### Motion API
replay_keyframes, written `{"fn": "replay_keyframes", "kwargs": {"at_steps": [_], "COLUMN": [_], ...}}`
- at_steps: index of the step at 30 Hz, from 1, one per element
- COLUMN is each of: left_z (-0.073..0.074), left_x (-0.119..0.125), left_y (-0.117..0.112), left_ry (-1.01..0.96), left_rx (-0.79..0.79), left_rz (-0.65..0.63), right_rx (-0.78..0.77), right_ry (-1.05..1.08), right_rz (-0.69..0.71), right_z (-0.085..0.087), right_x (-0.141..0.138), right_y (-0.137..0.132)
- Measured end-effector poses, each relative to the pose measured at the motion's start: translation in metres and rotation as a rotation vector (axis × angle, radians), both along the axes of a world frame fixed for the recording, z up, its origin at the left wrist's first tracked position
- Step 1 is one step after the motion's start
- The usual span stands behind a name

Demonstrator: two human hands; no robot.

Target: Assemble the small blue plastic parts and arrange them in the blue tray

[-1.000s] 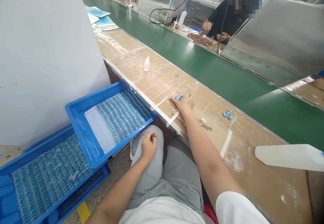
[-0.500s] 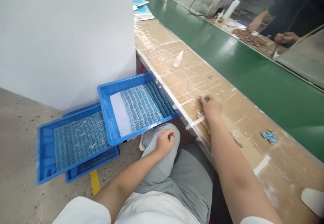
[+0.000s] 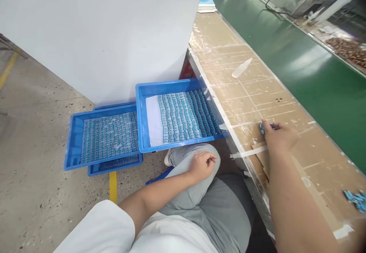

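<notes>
As we look down along the bench, we find the right hand (image 3: pixel 278 134) lying palm-down on the brown cardboard-covered worktable (image 3: pixel 248 92), near its front edge. Its fingers are drawn together over a few small blue plastic pieces (image 3: pixel 262 127), which peep out at the fingertips and rest on the cardboard; we take the grasp as closed on them, though most of the pieces are hidden under the hand. A strip of white tape (image 3: pixel 248 153) crosses the table just beside the wrist.

We see the left hand (image 3: pixel 201 165) resting on the knee of the grey trousers (image 3: pixel 200 199), fingers curled in towards the thumb, with nothing showing inside it.

Beside that knee, below the table edge, sits a blue rectangular plastic tray (image 3: pixel 141 119) filled with tight rows of blue parts (image 3: pixel 185 115) on a white sheet (image 3: pixel 153 121). A second blue plastic tray (image 3: pixel 74 142), also lined with rows, lies lower and farther left, partly under the first, over a yellow floor line (image 3: pixel 113 186).

Farther up the table we note a small white squeeze bottle (image 3: pixel 241 68) lying on its side, well apart from the right hand. A loose heap of blue pieces (image 3: pixel 356 199) lies at the right edge of the view. Beyond the table runs a green conveyor belt (image 3: pixel 300 66), and a large white panel (image 3: pixel 114 28) stands behind the trays.
</notes>
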State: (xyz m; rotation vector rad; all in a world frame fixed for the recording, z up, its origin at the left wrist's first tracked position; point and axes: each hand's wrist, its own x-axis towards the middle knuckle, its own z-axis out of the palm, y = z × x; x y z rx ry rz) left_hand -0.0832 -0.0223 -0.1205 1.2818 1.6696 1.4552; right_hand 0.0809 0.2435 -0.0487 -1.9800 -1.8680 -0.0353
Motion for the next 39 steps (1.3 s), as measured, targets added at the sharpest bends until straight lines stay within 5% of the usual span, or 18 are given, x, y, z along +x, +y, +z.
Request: {"fn": "replay_keyframes", "kwargs": {"at_steps": [6,12,17,22,25,28,33,39], "left_z": [0.003,0.003,0.006,0.03,0.049,0.066,0.079,0.062], "left_x": [-0.001,-0.003,-0.004,-0.024,-0.052,-0.087,-0.13,-0.153], "left_y": [-0.001,0.001,0.001,-0.006,-0.004,0.001,0.005,0.005], "left_ry": [-0.043,-0.119,-0.267,-0.703,-1.108,-1.41,-1.485,-1.479], "left_rx": [-0.025,-0.043,-0.026,-0.025,0.013,0.033,0.029,-0.036], "left_rz": [-0.026,-0.045,-0.027,0.069,0.246,0.364,0.512,0.603], "right_rx": [0.061,0.258,-0.031,-0.329,-0.506,-0.539,-0.394,-0.336], "right_ry": [0.148,0.775,1.07,1.114,1.109,0.885,0.639,0.673], "right_rz": [-0.063,-0.153,0.002,0.138,0.253,0.508,0.961,1.043], "right_z": [-0.002,0.003,0.029,0.045,0.035,0.022,0.005,-0.006], "right_x": [-0.001,-0.014,-0.045,-0.107,-0.149,-0.186,-0.228,-0.251], "right_y": [-0.006,-0.013,-0.039,-0.103,-0.144,-0.174,-0.198,-0.213]}}
